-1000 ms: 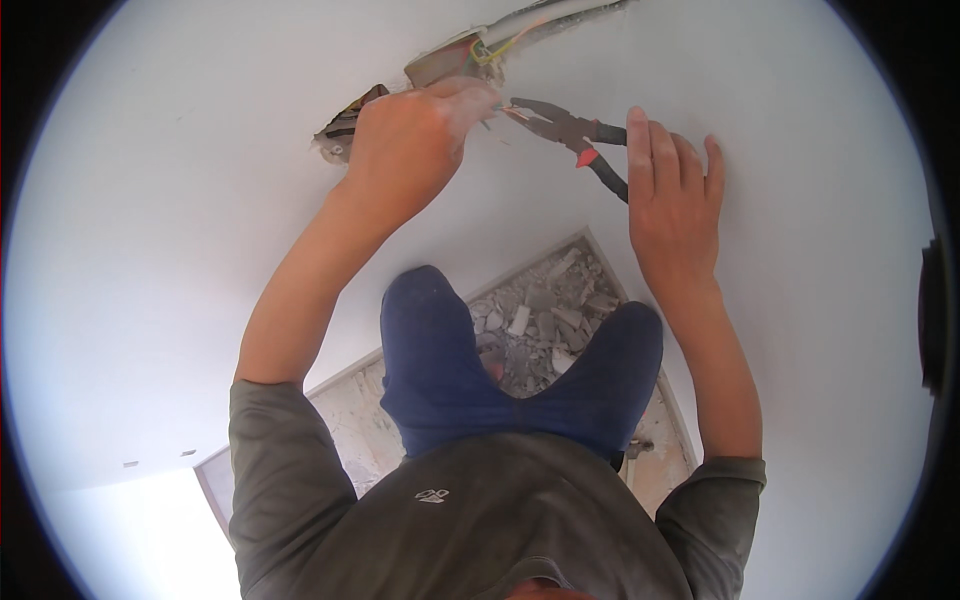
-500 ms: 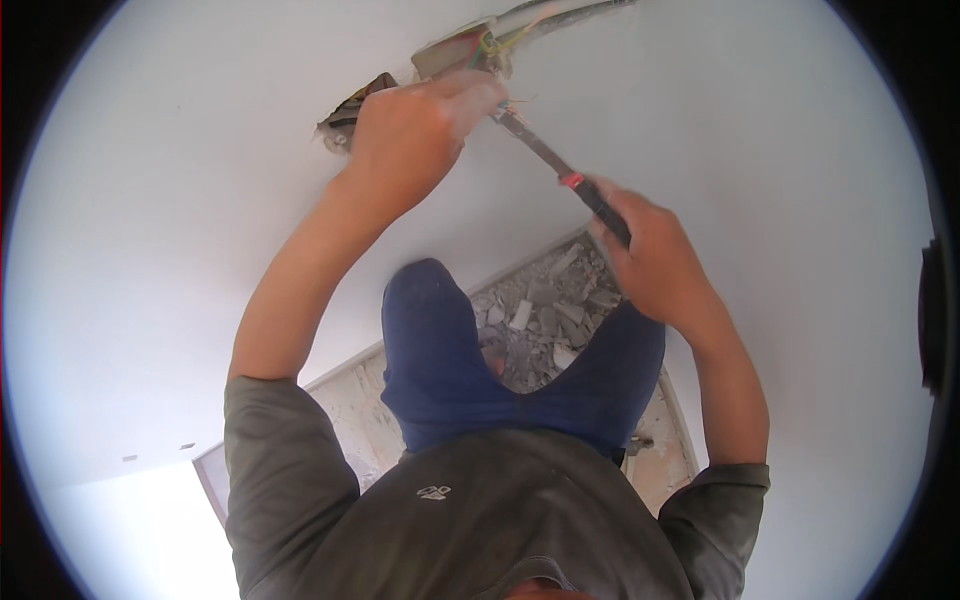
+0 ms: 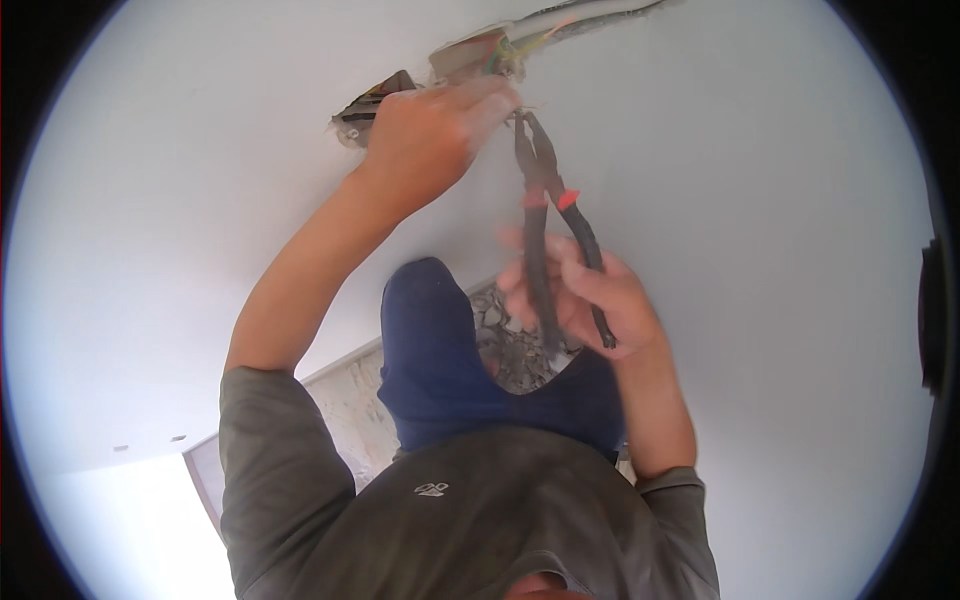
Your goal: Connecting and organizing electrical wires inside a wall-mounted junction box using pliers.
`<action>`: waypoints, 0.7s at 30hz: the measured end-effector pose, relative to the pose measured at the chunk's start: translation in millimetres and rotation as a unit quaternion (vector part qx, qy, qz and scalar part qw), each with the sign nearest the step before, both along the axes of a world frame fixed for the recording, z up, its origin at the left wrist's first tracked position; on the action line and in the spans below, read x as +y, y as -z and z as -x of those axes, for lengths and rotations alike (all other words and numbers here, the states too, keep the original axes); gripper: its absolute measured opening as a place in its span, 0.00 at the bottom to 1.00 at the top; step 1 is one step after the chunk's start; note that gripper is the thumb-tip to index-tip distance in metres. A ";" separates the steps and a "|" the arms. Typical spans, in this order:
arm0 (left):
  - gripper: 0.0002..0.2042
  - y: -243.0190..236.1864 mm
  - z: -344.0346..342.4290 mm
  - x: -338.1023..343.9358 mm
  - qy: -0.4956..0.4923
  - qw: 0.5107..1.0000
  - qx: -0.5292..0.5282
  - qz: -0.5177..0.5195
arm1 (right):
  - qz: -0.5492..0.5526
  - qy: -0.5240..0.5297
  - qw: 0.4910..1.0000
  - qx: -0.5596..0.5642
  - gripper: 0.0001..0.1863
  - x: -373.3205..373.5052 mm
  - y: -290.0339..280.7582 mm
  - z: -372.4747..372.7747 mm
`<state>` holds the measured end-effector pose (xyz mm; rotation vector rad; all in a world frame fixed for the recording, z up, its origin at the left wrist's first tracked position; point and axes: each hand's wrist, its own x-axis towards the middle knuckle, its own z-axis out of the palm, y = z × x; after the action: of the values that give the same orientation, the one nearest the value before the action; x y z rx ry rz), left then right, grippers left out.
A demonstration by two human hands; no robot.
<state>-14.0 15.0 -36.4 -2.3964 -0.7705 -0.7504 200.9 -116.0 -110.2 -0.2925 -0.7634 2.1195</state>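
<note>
My left hand is closed in a pinch beside the recessed box in the white wall; fine wire strands show at its fingertips, though exactly what it grips is partly hidden. Combination pliers with black handles and red guards have their jaws at those strands, just right of my fingertips. My right hand holds the pliers by their handles from below, fingers loosely curled. Green and yellow wires come out of the box. A second opening with dark contents lies left of it.
A chased groove with grey conduit runs rightward from the box along the wall. Below, between my blue-trousered legs, broken plaster rubble covers part of the floor; a pale board or floor strip shows at left.
My right hand has turned palm-up and moved down and left, swinging the pliers from slanting to nearly upright. My left hand has shifted slightly right, staying at the wires.
</note>
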 end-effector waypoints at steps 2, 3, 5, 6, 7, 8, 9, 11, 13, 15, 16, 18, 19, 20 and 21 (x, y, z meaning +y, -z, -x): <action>0.19 -0.5 -0.3 -1.0 0.017 1.000 0.003 0.012 | -0.103 0.050 0.968 -0.225 0.27 -1.1 2.6 -21.0; 0.19 -1.0 -0.4 -2.1 0.016 1.000 0.001 0.012 | -0.199 0.099 0.873 -0.434 0.26 -2.3 0.8 -28.0; 0.20 -2.8 -0.5 -4.3 -0.014 0.999 0.028 0.013 | -0.188 0.112 0.828 -0.517 0.24 -5.0 -16.7 -37.5; 0.20 -3.5 0.0 -4.7 -0.014 0.999 0.026 0.012 | -0.176 0.125 0.776 -0.593 0.23 -6.0 -23.0 -40.7; 0.20 -4.2 0.6 -4.8 -0.007 0.999 0.028 0.021 | -0.177 0.124 0.775 -0.594 0.23 -5.4 -23.1 -43.3; 0.20 -4.8 0.9 -4.8 0.001 0.999 0.030 0.029 | -0.314 0.233 0.677 -0.624 0.24 -3.9 -22.3 -45.8; 0.20 -5.4 1.1 -4.9 0.001 0.999 0.029 0.029 | -0.438 0.331 0.551 -0.629 0.25 -1.6 -22.4 -46.7; 0.21 -6.4 0.9 -4.7 -0.024 0.998 0.050 0.040 | -0.449 0.346 0.472 -0.675 0.28 5.0 -27.3 -44.4; 0.21 -5.2 0.6 -4.1 -0.014 0.998 0.042 0.039 | -0.428 0.356 0.434 -0.708 0.29 8.2 -27.1 -43.2; 0.21 -6.8 1.6 -4.2 -0.010 0.999 0.035 0.038 | -0.438 0.361 0.387 -0.727 0.30 12.9 -28.7 -42.7; 0.20 -8.2 2.0 -4.0 -0.012 0.999 0.038 0.035 | -0.446 0.366 0.339 -0.743 0.31 15.0 -29.9 -42.6; 0.20 -7.2 2.0 -3.8 -0.013 0.999 0.039 0.033 | -0.454 0.371 0.304 -0.751 0.31 18.0 -29.8 -44.3; 0.19 -6.8 1.5 -4.0 -0.011 0.999 0.039 0.036 | -0.462 0.377 0.269 -0.756 0.31 19.0 -29.7 -45.0; 0.19 -7.8 1.2 -4.1 -0.010 0.998 0.039 0.039 | -0.462 0.377 0.268 -0.757 0.31 19.5 -31.3 -45.2; 0.19 -8.9 1.2 -4.2 -0.009 0.998 0.038 0.039 | -0.481 0.384 0.232 -0.753 0.30 19.9 -33.4 -45.5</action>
<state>-15.2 10.7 -27.6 -2.4686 -0.8043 -0.6288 246.3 -96.0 -76.8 -1.5771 -2.0432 -0.5434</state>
